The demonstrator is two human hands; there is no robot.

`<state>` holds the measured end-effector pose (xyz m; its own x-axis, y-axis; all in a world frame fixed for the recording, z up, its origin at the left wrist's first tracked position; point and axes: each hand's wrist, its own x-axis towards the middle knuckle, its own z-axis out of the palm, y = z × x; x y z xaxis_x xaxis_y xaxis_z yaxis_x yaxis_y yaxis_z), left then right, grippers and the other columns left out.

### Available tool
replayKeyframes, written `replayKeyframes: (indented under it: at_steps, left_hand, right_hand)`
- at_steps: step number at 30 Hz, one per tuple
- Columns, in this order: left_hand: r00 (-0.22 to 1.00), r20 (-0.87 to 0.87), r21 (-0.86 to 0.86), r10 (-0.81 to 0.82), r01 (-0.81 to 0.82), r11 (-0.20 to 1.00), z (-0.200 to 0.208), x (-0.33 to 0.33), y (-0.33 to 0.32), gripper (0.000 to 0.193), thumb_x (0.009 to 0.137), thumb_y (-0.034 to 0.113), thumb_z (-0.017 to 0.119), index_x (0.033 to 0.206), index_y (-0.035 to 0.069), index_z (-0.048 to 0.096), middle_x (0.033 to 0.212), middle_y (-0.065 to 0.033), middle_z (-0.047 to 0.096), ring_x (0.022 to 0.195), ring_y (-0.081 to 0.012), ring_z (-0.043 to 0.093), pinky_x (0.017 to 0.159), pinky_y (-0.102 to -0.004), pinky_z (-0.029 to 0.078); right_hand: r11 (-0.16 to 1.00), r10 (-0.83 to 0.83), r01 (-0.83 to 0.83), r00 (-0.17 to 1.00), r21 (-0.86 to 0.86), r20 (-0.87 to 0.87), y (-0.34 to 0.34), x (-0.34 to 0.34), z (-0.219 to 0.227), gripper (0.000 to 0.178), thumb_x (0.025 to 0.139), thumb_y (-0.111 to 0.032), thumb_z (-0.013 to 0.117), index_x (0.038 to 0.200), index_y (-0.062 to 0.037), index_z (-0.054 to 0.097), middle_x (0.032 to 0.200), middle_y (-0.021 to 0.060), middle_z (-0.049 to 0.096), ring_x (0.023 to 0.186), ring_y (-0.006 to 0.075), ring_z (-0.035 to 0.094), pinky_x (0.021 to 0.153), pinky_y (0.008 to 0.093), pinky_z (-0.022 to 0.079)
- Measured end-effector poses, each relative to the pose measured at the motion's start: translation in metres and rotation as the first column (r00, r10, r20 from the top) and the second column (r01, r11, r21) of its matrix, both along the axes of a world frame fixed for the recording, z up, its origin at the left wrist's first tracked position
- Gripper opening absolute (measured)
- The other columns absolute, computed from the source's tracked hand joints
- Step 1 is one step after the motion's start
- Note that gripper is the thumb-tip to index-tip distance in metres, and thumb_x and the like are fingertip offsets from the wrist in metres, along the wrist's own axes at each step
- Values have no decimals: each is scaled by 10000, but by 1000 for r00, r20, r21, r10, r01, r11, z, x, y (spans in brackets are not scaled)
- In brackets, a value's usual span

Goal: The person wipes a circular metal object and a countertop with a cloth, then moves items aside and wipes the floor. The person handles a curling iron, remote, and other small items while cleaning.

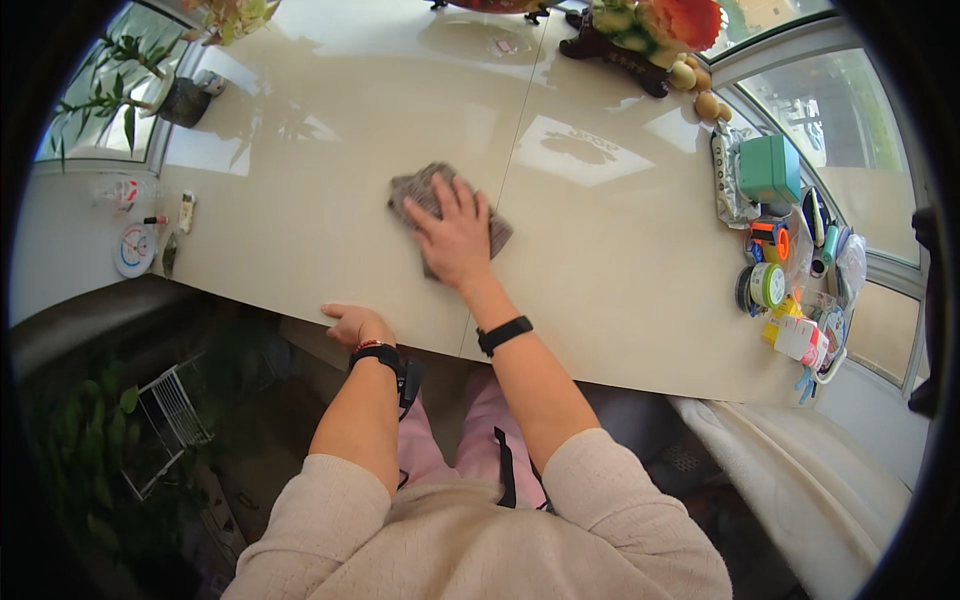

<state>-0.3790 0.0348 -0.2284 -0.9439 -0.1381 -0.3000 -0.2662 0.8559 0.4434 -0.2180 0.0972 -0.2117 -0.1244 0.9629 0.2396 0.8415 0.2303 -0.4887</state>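
Observation:
My right hand (455, 235) presses a grey-brown cloth (418, 186) onto the glossy cream tabletop (330, 215). Its fingers lie spaced over the bunched cloth, which sticks out on both sides. A black band circles that wrist. At the table's near edge my left hand (362, 327) rests beside the rim, with a finger or thumb stretched to the left. It holds nothing that I can see, and its other fingers are partly hidden. The left wrist wears a red bracelet and a black band.
Along the right edge stand a green box (769, 170), an orange tape roll (770, 240), a round green-lidded tub (768, 285) and other small items. A carved stand (625, 62) sits far right. Potted plant (185, 100), small tube (187, 212) and round dial (135, 249) are left.

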Motion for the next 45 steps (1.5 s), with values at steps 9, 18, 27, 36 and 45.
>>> replayKeyframes:
  at_steps: [9,18,27,36,45]
  left_hand:
    - [901,407,127,-150,107,986,0,-34,-21,818,951,666,377,1345,-45,466,1325,-266,560,1222,-399,551,1010,-466,455]
    - [813,565,480,-143,-183,858,-25,-259,9,834,951,683,349,1501,57,329,1564,-87,310,1366,-272,372,1072,-458,344]
    - [999,53,54,8,-10,998,-22,-175,64,725,960,561,453,1183,-124,530,1193,-326,620,1102,-447,628,920,-498,538]
    - [1000,10,-53,-19,19,998,-3,-161,74,733,978,570,358,1242,-100,498,1178,-330,622,1079,-470,626,944,-515,512]
    - [1000,13,-96,-23,25,995,-6,-164,73,732,981,582,344,1260,-78,492,1174,-331,621,1067,-473,629,928,-515,522]
  right_hand:
    - [928,-320,360,901,-95,295,-118,99,5,549,858,-364,669,1392,-302,561,1569,104,343,1434,358,305,1155,600,204]
    - [119,-868,900,299,-420,396,-83,216,-17,602,1004,-475,438,1559,-353,239,1648,140,27,1497,411,65,1164,616,129]
    - [72,-887,945,207,-319,412,-19,260,-19,599,1003,-470,441,1556,-355,242,1645,118,55,1505,380,56,1170,613,104]
    - [182,-870,940,291,-289,397,110,310,-18,583,990,-487,447,1537,-381,278,1638,148,69,1493,406,81,1156,632,95]
    - [770,-562,627,755,-120,338,193,162,-26,565,925,-411,574,1470,-353,438,1585,154,256,1449,407,231,1146,628,172]
